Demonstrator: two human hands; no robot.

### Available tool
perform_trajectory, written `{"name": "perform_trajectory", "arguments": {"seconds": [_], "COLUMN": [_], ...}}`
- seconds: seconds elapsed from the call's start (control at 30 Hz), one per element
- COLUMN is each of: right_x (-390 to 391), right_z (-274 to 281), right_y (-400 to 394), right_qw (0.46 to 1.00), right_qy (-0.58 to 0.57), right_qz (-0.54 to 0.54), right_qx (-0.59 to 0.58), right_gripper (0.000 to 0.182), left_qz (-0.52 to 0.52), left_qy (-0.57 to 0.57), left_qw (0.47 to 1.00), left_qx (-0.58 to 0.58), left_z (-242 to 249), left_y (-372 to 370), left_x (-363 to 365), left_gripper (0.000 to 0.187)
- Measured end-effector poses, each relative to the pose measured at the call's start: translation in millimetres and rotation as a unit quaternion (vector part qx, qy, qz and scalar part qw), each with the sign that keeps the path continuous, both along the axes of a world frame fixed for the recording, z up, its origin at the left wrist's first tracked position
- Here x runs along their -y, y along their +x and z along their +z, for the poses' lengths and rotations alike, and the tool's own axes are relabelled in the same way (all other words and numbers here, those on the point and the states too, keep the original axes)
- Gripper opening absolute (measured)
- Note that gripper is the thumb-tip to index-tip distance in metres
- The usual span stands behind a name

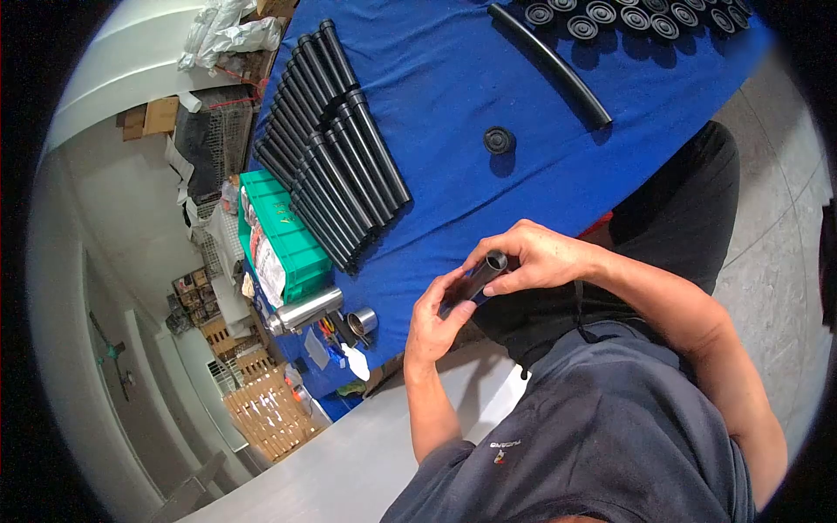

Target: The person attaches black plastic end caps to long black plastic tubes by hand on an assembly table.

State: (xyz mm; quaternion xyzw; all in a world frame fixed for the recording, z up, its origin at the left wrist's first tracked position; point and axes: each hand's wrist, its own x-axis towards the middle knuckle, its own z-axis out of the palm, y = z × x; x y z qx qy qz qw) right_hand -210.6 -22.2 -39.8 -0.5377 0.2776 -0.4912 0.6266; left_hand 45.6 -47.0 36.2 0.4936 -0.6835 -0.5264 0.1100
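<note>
A black tube (476,282) is held up in both hands just off the near edge of the blue-covered table (436,96), its open end tilted towards the camera. The right hand (542,258) grasps it near that open end, thumb on one side and fingers curled round the other. The left hand (433,324) grips it lower down, with the thumb and fingers on opposite sides; the tube's lower end is hidden there.

On the table, a ridged round cap (499,140) lies by itself, between the hands and the far side. Beyond it, well in from the near edge, a loose long tube (554,68) lies apart, one end close to a group of round caps (601,13) at the far right corner. Two staggered stacks of tubes (327,144) lie side by side towards the left edge. Next to them a green crate (301,240) stands along that edge, holding pale wrapped material. Nearer the left corner are a steel flask (309,309) on its side, a steel cup (362,322) and small coloured items that look like hand tools (328,329), beside a white object (355,361).
</note>
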Motion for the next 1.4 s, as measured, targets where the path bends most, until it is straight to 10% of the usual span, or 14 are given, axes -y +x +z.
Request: {"name": "perform_trajectory", "arguments": {"seconds": [0.2,0.3,0.4,0.5,0.8,0.97,1.13,1.4], "right_x": [-0.3,-0.9,1.9,4.1,-0.6,-0.8,-2.0,-2.0], "right_z": [-3.5,-2.8,-0.4,10.7,-0.9,4.1,-8.7,-10.2], "right_y": [2.5,6.5,9.5,2.0,7.0,2.6,12.9,11.2], "right_qw": [1.000,0.997,0.996,0.998,0.997,0.998,0.995,0.994], "right_qy": [-0.012,-0.051,-0.055,-0.020,-0.033,0.017,-0.027,-0.049], "right_qz": [-0.017,-0.053,-0.048,0.027,-0.060,-0.058,-0.097,-0.096], "right_qx": [-0.014,-0.038,-0.041,-0.051,-0.035,-0.014,-0.014,0.015], "right_gripper": [0.047,0.063,0.081,0.077,0.039,0.037,0.042,0.044], "left_qz": [-0.091,0.072,0.192,0.273,0.330,0.332,0.004,-0.036], "left_qy": [-0.065,0.056,0.161,0.215,0.277,-0.058,-0.447,-0.267], "left_qw": [0.979,0.993,0.874,0.806,0.860,0.937,0.884,0.955], "left_qx": [0.168,-0.081,-0.416,-0.479,-0.274,-0.086,0.133,0.124], "left_z": [9.3,-10.3,-9.1,-20.9,-37.5,-28.7,-6.5,-3.0], "left_y": [-5.0,15.5,-8.7,-11.7,-3.1,-8.0,-33.4,-28.5], "left_x": [6.7,-5.5,-4.5,-3.3,-21.6,-29.2,-8.1,1.7], "left_gripper": [0.046,0.044,0.036,0.027,0.041,0.016,0.056,0.037]}}
